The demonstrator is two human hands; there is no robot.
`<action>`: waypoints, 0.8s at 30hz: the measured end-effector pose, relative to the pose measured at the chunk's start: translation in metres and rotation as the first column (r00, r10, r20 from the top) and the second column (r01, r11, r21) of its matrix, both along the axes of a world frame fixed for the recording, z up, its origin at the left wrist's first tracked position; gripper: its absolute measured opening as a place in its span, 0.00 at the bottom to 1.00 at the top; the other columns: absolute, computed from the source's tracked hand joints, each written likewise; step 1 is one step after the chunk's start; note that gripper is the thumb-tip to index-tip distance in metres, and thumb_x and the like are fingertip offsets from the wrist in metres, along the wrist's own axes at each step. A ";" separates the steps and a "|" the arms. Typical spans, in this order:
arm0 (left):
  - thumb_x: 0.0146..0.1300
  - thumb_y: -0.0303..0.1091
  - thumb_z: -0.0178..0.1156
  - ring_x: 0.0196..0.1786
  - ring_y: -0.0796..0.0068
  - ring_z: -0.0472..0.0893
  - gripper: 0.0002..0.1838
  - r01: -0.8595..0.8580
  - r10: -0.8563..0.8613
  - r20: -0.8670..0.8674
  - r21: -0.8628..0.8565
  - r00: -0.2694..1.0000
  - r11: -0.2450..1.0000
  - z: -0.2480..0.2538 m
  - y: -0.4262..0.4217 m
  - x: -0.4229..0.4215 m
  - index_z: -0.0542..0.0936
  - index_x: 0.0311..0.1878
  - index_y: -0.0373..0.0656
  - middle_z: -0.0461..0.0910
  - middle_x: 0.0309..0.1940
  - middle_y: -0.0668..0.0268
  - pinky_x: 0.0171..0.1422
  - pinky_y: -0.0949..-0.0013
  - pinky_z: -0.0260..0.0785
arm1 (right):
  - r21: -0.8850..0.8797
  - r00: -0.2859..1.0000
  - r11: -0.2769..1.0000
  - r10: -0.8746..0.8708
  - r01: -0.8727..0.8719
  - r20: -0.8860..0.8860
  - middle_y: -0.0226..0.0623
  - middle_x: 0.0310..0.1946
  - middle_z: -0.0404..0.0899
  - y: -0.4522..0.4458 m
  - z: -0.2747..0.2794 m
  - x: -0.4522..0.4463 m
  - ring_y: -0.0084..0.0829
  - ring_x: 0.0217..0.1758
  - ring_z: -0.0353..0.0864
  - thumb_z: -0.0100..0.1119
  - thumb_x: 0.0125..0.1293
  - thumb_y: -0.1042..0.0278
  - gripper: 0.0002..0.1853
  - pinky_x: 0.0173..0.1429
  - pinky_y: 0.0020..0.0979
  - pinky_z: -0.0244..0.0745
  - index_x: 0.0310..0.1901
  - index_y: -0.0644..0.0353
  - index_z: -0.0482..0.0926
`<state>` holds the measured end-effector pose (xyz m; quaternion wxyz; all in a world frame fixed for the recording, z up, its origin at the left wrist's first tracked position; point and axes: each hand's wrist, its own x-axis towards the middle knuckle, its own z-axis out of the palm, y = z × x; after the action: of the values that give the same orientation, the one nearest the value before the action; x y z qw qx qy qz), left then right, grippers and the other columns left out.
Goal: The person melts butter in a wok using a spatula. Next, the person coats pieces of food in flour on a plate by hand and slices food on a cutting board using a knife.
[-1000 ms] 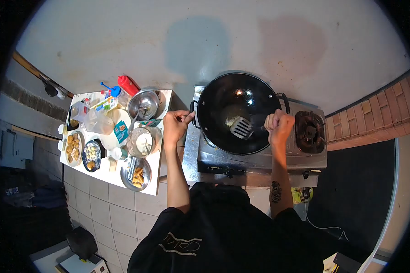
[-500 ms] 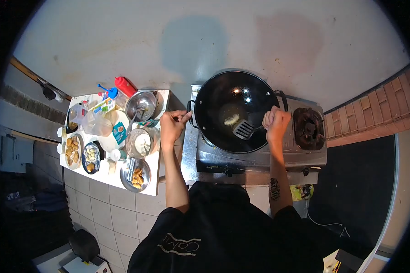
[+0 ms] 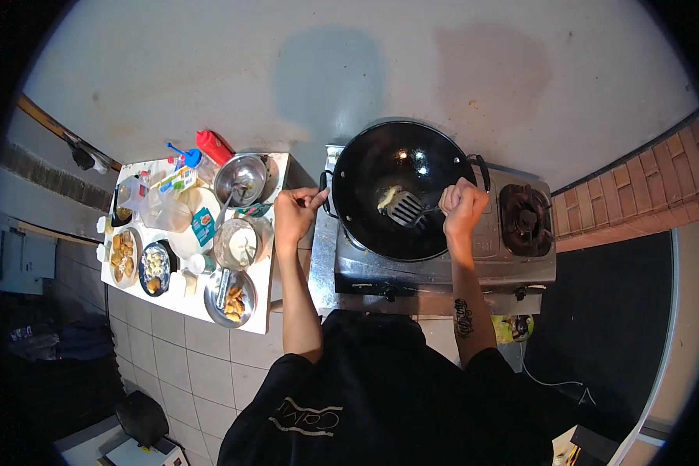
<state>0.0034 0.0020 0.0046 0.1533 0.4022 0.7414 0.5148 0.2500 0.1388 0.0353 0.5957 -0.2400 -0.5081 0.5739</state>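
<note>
A black wok point(image 3: 388, 147) sits on the left side of the steel gas stove. My left hand point(image 3: 296, 213) is closed on the wok's left loop handle point(image 3: 325, 193). In my right hand point(image 3: 463, 206), closed in a fist, is the handle of a slotted spatula point(image 3: 405, 209). The spatula's blade is down in the wok, against a small pale piece of food point(image 3: 388, 197). That piece lies near the wok's bottom, partly covered by the blade. What kind of food it is, I cannot tell.
Left of the stove, a white table point(image 3: 262, 307) bears a steel bowl point(image 3: 241, 180), a red squeeze bottle point(image 3: 213, 147), a bowl of white powder point(image 3: 242, 242) and a metal plate of browned pieces point(image 3: 231, 298). A second burner point(image 3: 527, 220) stands at right.
My right hand and the spatula have moved left and slightly up. The blade now overlaps the pale food, which has shifted a little left. My left hand stays on the wok handle.
</note>
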 end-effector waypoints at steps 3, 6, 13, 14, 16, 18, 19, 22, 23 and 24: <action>0.53 0.35 0.72 0.19 0.81 0.61 0.14 0.005 -0.005 0.004 -0.019 1.000 1.000 -0.001 0.000 -0.001 0.83 0.32 0.32 0.64 0.12 0.69 0.26 0.72 0.59 | 0.003 1.000 1.000 0.021 -0.021 -0.002 0.22 0.12 0.50 -0.002 0.002 -0.003 0.14 0.13 0.48 0.41 0.63 0.75 0.19 0.17 0.23 0.38 0.14 0.57 0.55; 0.53 0.35 0.72 0.19 0.80 0.62 0.14 0.007 -0.007 -0.017 -0.005 1.000 1.000 -0.003 0.001 -0.001 0.83 0.33 0.32 0.65 0.12 0.68 0.26 0.72 0.60 | -0.009 1.000 1.000 0.011 -0.011 0.005 0.22 0.12 0.51 -0.002 0.000 -0.005 0.14 0.13 0.48 0.41 0.64 0.74 0.19 0.17 0.23 0.38 0.14 0.57 0.55; 0.53 0.35 0.72 0.18 0.80 0.62 0.14 0.003 -0.003 0.026 0.000 1.000 1.000 -0.007 0.001 -0.002 0.84 0.32 0.32 0.65 0.12 0.67 0.26 0.72 0.60 | -0.001 1.000 1.000 0.014 -0.014 -0.020 0.22 0.11 0.51 -0.001 0.002 -0.009 0.14 0.12 0.49 0.42 0.67 0.74 0.22 0.17 0.23 0.39 0.13 0.57 0.55; 0.53 0.35 0.72 0.18 0.80 0.62 0.14 0.005 -0.005 0.046 -0.002 0.999 1.000 -0.008 0.002 -0.002 0.83 0.32 0.32 0.65 0.12 0.67 0.26 0.72 0.60 | 0.011 1.000 1.000 0.022 -0.022 -0.018 0.22 0.11 0.51 -0.001 0.003 -0.009 0.14 0.12 0.49 0.42 0.67 0.73 0.22 0.17 0.23 0.39 0.13 0.57 0.55; 0.53 0.35 0.72 0.18 0.80 0.62 0.14 0.005 -0.005 0.034 0.004 0.999 1.000 -0.007 0.002 -0.002 0.84 0.32 0.32 0.65 0.12 0.67 0.26 0.72 0.60 | 0.022 0.999 0.999 0.031 -0.031 -0.015 0.23 0.11 0.51 -0.001 0.005 -0.010 0.14 0.12 0.49 0.43 0.67 0.73 0.22 0.17 0.24 0.39 0.13 0.57 0.55; 0.53 0.35 0.71 0.18 0.80 0.62 0.13 0.006 -0.006 0.022 0.011 1.000 1.000 -0.005 0.001 -0.001 0.84 0.32 0.32 0.65 0.12 0.68 0.26 0.72 0.60 | 0.022 0.999 0.999 0.038 -0.037 -0.026 0.23 0.11 0.51 -0.001 0.006 -0.012 0.14 0.12 0.49 0.42 0.67 0.74 0.22 0.17 0.24 0.39 0.13 0.57 0.54; 0.53 0.35 0.71 0.18 0.81 0.62 0.13 0.006 -0.007 0.024 0.012 1.000 1.000 -0.004 0.001 -0.001 0.84 0.32 0.32 0.65 0.12 0.68 0.26 0.72 0.60 | 0.022 0.999 0.999 0.037 -0.037 -0.026 0.23 0.11 0.51 0.000 0.006 -0.013 0.14 0.12 0.49 0.42 0.67 0.74 0.22 0.17 0.24 0.39 0.13 0.57 0.54; 0.53 0.35 0.71 0.19 0.81 0.62 0.13 0.014 -0.014 0.019 0.012 1.000 1.000 -0.006 0.001 -0.002 0.84 0.31 0.32 0.66 0.12 0.68 0.25 0.72 0.59 | 0.008 0.999 0.999 0.035 -0.035 -0.039 0.23 0.11 0.51 0.000 0.007 -0.017 0.15 0.12 0.49 0.42 0.67 0.74 0.22 0.17 0.24 0.39 0.13 0.57 0.54; 0.53 0.35 0.71 0.19 0.81 0.62 0.13 0.022 -0.022 0.014 0.012 1.000 1.000 -0.008 0.001 -0.003 0.84 0.31 0.32 0.66 0.12 0.68 0.25 0.72 0.59 | 0.022 0.999 0.999 0.031 -0.030 -0.035 0.23 0.11 0.51 0.000 0.007 -0.019 0.15 0.12 0.49 0.42 0.67 0.74 0.22 0.17 0.24 0.39 0.13 0.57 0.54; 0.53 0.35 0.71 0.19 0.81 0.62 0.13 0.022 -0.023 0.013 0.012 1.000 1.000 -0.005 0.001 -0.002 0.84 0.31 0.32 0.66 0.12 0.68 0.25 0.72 0.59 | 0.036 0.999 0.999 0.027 -0.025 -0.030 0.23 0.11 0.51 0.000 0.008 -0.020 0.14 0.12 0.49 0.42 0.67 0.74 0.22 0.17 0.24 0.39 0.13 0.57 0.54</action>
<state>0.0018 0.0028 -0.0008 0.1617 0.4080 0.7327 0.5201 0.2300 0.1385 0.0432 0.6000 -0.2139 -0.5124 0.5759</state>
